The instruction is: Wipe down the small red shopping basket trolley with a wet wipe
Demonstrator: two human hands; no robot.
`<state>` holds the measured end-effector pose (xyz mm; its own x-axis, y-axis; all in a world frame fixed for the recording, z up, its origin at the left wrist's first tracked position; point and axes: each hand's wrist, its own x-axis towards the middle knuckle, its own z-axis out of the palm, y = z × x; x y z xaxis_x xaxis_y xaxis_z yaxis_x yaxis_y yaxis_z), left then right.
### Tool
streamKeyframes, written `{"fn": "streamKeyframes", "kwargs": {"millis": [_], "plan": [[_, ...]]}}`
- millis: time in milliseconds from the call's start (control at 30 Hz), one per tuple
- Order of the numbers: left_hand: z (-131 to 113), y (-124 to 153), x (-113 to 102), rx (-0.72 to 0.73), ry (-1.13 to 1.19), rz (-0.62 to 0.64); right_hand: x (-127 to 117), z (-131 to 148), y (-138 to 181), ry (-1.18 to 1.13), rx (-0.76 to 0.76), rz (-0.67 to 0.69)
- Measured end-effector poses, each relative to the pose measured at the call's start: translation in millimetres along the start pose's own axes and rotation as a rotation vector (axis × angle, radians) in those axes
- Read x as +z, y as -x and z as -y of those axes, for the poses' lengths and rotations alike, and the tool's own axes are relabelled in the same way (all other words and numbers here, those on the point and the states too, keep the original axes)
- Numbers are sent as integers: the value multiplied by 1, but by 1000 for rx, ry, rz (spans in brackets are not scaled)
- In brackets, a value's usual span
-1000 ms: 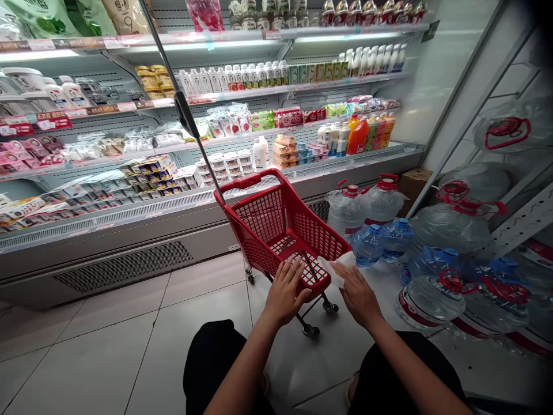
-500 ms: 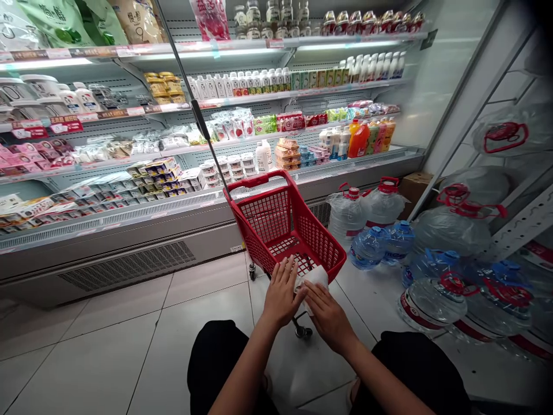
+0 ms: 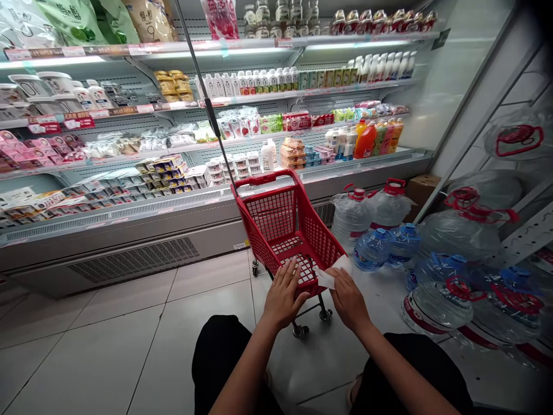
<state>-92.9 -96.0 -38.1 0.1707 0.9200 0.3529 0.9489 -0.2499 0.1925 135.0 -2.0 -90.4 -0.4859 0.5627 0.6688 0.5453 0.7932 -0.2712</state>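
Observation:
A small red plastic shopping cart (image 3: pixel 311 235) with latticed sides stands on wheels in front of me. A tall thin pole rises from its far left corner. My left hand (image 3: pixel 284 295) lies flat against the cart's near left edge, fingers stretched out and together, holding nothing. My right hand (image 3: pixel 349 298) has its fingers closed on a white cloth or tissue (image 3: pixel 330 276) at the near right corner of the cart. The cloth is draped over the rim there, and part of it is hidden under my fingers.
A refrigerated display case (image 3: pixel 142 253) with stocked shelves runs along the back. Several large water jugs (image 3: pixel 436 305) and blue-capped bottles (image 3: pixel 375 249) stand on the floor to the right. A metal rack (image 3: pixel 533 230) borders the right side. Pale tiles (image 3: pixel 129 311) cover the floor.
My right hand has moved right with the white cloth, away from my left hand, to the cart's near right corner. My left hand has hardly moved. The view has shifted slightly.

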Motion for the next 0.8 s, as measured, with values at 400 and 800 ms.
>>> {"fn": "streamKeyframes", "kwargs": {"millis": [400, 800], "plan": [[33, 25, -21, -66, -59, -30, 9, 81, -5, 40, -286, 131], [9, 15, -7, -14, -172, -58, 7, 80, 5, 189, -170, 112]]}}
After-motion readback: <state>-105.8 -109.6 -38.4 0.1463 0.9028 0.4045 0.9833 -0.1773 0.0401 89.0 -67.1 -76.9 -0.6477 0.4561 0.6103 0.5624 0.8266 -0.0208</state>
